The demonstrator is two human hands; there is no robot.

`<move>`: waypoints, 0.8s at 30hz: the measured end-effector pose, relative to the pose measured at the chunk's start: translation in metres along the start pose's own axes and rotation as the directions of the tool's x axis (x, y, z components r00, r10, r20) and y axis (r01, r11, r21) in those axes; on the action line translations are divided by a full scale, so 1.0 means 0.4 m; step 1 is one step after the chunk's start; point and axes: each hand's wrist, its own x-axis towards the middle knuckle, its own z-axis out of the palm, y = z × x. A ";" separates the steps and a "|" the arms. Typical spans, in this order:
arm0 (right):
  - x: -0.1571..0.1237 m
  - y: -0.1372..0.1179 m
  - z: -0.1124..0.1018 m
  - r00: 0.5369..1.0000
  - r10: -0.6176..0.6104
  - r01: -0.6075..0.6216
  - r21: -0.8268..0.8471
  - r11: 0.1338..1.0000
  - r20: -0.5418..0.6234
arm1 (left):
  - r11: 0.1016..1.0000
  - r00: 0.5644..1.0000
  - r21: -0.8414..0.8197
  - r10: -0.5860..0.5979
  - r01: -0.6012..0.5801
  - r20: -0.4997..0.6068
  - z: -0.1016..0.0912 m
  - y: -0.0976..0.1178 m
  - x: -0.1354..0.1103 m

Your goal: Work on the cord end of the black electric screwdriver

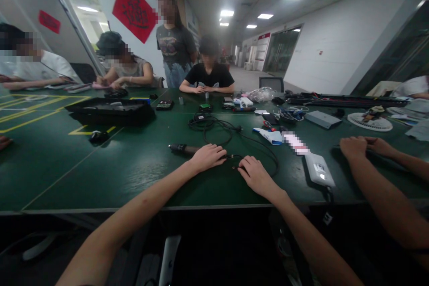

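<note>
- The left hand [209, 156] lies palm down over the rear end of the tool [181, 148], fingers curled. I cannot tell whether it grips the tool or only rests on it.
- The right hand [256, 174] lies palm down just beside it, with bent fingertips at the cable [234, 157]. Whether they pinch it is hidden.
- The tool lies flat on the counter [134, 165], near the front edge and in front of the person. Its tip points left.
- Risk: the tool is a round, slim barrel, so it could roll if the left hand lifts.
- Risk: the cable is thin, black and springy, and it loops behind and to the right of the hands. A tug could snag the loop and drag the tool.
- Risk: a co-worker's hand [353, 147] and a white box [319, 170] lie near on the right. A wide sweep of the right arm could knock them.
- Materials: the counter is a smooth, dark green mat with a dull sheen and yellow lines at the far left.
- The tool looks like dark plastic with a paler metal front. The box is glossy white with rounded corners.
- A black, shallow tray [110, 111] stands well apart, behind and to the left.
</note>
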 end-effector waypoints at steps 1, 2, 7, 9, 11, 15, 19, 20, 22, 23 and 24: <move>-0.016 -0.010 0.002 1.000 0.020 -0.020 0.014 1.000 -0.010 | 0.999 0.999 -0.004 0.046 -0.046 -0.002 -0.003 0.004 -0.004; -0.031 -0.022 0.003 0.999 0.042 -0.042 0.033 0.999 -0.016 | 0.996 0.996 -0.013 0.090 -0.090 -0.007 -0.007 0.011 -0.009; -0.095 -0.079 0.011 0.987 0.151 -0.144 0.110 0.984 -0.058 | 0.984 0.985 -0.038 0.171 -0.172 -0.034 -0.040 0.082 -0.027; -0.111 -0.092 0.011 0.979 0.182 -0.167 0.144 0.975 -0.095 | 0.981 0.981 -0.027 0.189 -0.190 -0.038 -0.052 0.112 -0.028; -0.120 -0.098 0.011 0.970 0.205 -0.184 0.159 0.970 -0.130 | 0.979 0.978 -0.013 0.201 -0.202 -0.049 -0.062 0.133 -0.028; -0.124 -0.098 0.015 0.962 0.224 -0.201 0.153 0.968 -0.155 | 0.980 0.976 -0.019 0.194 -0.197 -0.093 -0.069 0.145 -0.030; -0.122 -0.099 0.025 0.947 0.272 -0.240 0.189 0.952 -0.171 | 0.971 0.971 -0.084 0.213 -0.222 -0.109 -0.067 0.139 -0.032; -0.122 -0.100 0.027 0.940 0.293 -0.256 0.203 0.945 -0.177 | 0.969 0.970 -0.097 0.217 -0.228 -0.108 -0.067 0.137 -0.032; -0.122 -0.102 0.029 0.927 0.325 -0.283 0.221 0.933 -0.185 | 0.966 0.970 -0.113 0.223 -0.234 -0.096 -0.068 0.135 -0.032; -0.121 -0.104 0.029 0.924 0.334 -0.291 0.221 0.931 -0.189 | 0.965 0.971 -0.120 0.225 -0.234 -0.085 -0.070 0.135 -0.032; -0.121 -0.106 0.029 0.922 0.337 -0.295 0.214 0.931 -0.191 | 0.965 0.972 -0.126 0.224 -0.232 -0.071 -0.072 0.135 -0.032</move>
